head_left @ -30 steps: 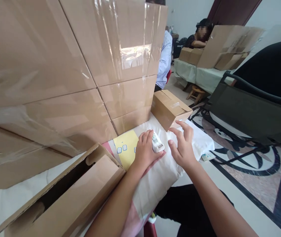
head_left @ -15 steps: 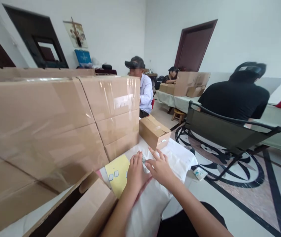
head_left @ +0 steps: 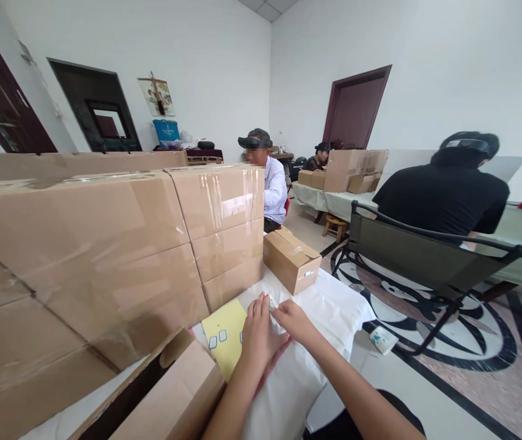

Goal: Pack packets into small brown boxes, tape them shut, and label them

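Note:
My left hand (head_left: 261,333) is curved over something mostly hidden beneath it, its fingers together. A reddish edge (head_left: 277,359) shows below the palm. My right hand (head_left: 294,321) is closed in a pinch close to the left fingertips. Between the two hands a small pale, greenish-white piece (head_left: 272,303) peeks out, too small to name. Left of my left hand lies a yellow sheet (head_left: 224,335) with blue-outlined shapes, on a white cloth (head_left: 329,305). An open cardboard box (head_left: 173,391) stands near my left forearm.
Stacked, taped cartons (head_left: 118,244) form a wall at the left. A small closed carton (head_left: 292,260) stands beyond my hands. On the floor lies a small white packet (head_left: 383,340), near a folding chair (head_left: 426,256). Several people sit at work, one in black (head_left: 444,189).
My right hand's fingers have gone from spread to pinched together beside the left fingertips. The left hand keeps its curved hold. The whole view has tilted up slightly.

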`<state>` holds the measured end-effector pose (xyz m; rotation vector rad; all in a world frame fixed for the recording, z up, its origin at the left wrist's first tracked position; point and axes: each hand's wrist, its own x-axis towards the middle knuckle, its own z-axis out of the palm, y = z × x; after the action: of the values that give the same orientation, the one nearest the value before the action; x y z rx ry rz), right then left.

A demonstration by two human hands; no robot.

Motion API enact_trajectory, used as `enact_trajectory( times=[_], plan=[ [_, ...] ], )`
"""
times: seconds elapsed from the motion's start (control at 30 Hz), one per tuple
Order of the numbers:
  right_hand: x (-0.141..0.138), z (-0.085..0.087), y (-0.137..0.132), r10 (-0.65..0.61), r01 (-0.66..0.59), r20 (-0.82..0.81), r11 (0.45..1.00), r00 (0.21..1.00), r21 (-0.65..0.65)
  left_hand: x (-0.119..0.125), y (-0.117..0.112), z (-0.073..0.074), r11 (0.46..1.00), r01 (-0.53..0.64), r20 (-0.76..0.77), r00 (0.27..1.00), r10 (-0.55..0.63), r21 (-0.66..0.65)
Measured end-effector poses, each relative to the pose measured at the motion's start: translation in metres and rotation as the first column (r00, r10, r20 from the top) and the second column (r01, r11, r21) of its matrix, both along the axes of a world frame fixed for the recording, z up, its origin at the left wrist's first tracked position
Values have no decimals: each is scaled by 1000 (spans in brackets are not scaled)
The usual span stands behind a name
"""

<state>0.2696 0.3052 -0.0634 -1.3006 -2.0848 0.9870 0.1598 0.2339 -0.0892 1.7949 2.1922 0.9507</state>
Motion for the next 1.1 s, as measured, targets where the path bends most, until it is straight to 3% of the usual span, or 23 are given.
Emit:
enact_trajectory(
  times=[0.13, 0.4, 0.53, 1.1],
  plan=[
    [-10, -10, 7, -34, 32, -12, 996, 999, -82, -1, -1, -4, 999, 6, 3, 1000, -6, 50],
    [-6, 5, 10, -21, 16, -183, 999, 983, -32, 5, -4, 6, 999, -27, -36, 999, 26, -17],
    [-2, 5, 5, 1, -14, -210, 998, 978, -59, 7, -5, 7, 999, -39, -38, 999, 38, -38],
    [6, 2, -5, -40, 42, -83, 999, 996, 18, 5, -6, 1, 999, -47, -51, 998, 47, 16]
  ],
)
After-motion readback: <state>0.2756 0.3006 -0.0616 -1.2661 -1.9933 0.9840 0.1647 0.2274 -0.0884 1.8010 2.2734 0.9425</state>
